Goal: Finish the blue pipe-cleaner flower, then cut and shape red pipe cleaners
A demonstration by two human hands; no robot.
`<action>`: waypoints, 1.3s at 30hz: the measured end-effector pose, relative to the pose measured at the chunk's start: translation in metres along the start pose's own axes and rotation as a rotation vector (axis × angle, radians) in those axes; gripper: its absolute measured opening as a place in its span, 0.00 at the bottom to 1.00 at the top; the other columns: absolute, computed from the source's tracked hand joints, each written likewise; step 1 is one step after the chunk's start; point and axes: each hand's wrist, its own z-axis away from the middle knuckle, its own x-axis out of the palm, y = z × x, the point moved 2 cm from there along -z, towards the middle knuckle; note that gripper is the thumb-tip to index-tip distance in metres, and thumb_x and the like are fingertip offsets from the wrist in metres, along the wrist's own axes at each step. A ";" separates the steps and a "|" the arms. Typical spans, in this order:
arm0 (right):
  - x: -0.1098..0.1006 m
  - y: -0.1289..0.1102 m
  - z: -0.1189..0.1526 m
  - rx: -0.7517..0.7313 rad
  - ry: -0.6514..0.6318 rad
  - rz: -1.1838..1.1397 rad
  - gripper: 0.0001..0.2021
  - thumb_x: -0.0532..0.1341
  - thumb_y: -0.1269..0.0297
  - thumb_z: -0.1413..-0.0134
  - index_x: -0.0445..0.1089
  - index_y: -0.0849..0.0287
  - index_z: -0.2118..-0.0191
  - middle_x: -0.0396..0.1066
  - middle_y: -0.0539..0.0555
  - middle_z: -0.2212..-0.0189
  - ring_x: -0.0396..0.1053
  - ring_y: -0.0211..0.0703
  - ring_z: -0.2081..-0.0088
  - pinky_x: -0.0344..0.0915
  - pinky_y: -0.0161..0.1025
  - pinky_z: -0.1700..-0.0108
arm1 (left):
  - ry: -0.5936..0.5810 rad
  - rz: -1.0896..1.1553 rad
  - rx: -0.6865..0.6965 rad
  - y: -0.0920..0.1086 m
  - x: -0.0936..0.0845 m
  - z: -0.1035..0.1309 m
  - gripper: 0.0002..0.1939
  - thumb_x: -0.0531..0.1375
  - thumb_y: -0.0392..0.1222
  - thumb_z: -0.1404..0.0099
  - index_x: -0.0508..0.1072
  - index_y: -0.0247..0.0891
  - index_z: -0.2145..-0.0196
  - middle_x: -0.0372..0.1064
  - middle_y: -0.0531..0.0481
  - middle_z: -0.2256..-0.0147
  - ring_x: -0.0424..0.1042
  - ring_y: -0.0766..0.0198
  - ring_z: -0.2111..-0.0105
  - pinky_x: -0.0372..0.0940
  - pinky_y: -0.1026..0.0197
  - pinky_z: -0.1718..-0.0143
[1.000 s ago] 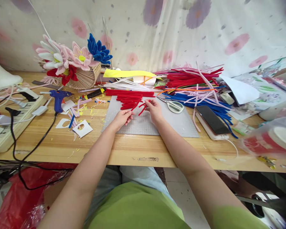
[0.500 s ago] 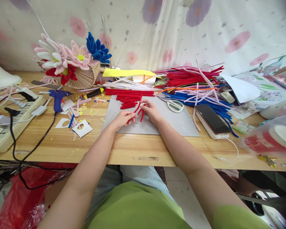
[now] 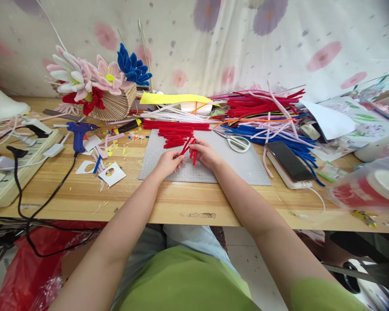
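Observation:
Over the grey cutting mat (image 3: 240, 168) both hands work close together. My left hand (image 3: 170, 164) is closed in a pinch on red pipe cleaners (image 3: 186, 146), which slant up to the right from its fingertips. Short red pipe cleaner pieces (image 3: 194, 159) hang from the closed fingers of my right hand (image 3: 205, 152). How many pieces each hand has is hard to make out. Just behind the hands, cut red pipe cleaners (image 3: 175, 134) lie in stacked rows of different lengths. Scissors with white handles (image 3: 238, 144) rest on the mat to the right.
A blue glue gun (image 3: 78, 134) stands at left beside a power strip (image 3: 35, 160) with black cables. Fuzzy flowers (image 3: 108, 77) sit behind it. Loose pipe cleaners (image 3: 262, 103) heap at back right, near a phone (image 3: 290, 160) and a bagged cup (image 3: 372, 185).
My left fingers have closed in more and now show red pipe cleaners side by side, where one strand showed before. My right hand has shifted slightly, still holding its pieces.

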 end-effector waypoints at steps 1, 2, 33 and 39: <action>0.001 0.001 0.000 0.038 -0.050 0.020 0.12 0.66 0.63 0.60 0.66 0.60 0.68 0.69 0.45 0.77 0.66 0.31 0.77 0.65 0.30 0.74 | 0.010 0.009 0.004 0.001 0.000 0.000 0.06 0.57 0.36 0.40 0.69 0.34 0.73 0.69 0.54 0.77 0.59 0.75 0.87 0.52 0.69 0.88; 0.002 0.002 0.000 0.072 -0.096 0.041 0.12 0.66 0.63 0.60 0.68 0.60 0.67 0.70 0.47 0.76 0.67 0.32 0.77 0.65 0.31 0.73 | 0.021 0.019 0.009 0.001 -0.001 0.001 0.05 0.57 0.36 0.40 0.69 0.33 0.72 0.69 0.54 0.77 0.59 0.76 0.87 0.52 0.70 0.88; -0.029 -0.018 -0.005 -0.302 0.307 0.261 0.14 0.64 0.59 0.61 0.64 0.56 0.66 0.61 0.44 0.74 0.60 0.30 0.75 0.60 0.33 0.70 | 0.030 -0.020 -0.075 0.007 -0.003 0.004 0.07 0.56 0.33 0.38 0.66 0.35 0.75 0.68 0.55 0.79 0.62 0.75 0.87 0.57 0.70 0.85; -0.023 -0.016 -0.006 -0.325 0.378 0.243 0.15 0.63 0.60 0.60 0.57 0.54 0.66 0.61 0.44 0.73 0.62 0.31 0.74 0.60 0.33 0.70 | 0.008 -0.067 -0.050 0.003 -0.004 0.003 0.06 0.56 0.34 0.39 0.66 0.35 0.74 0.68 0.55 0.79 0.62 0.75 0.86 0.57 0.70 0.84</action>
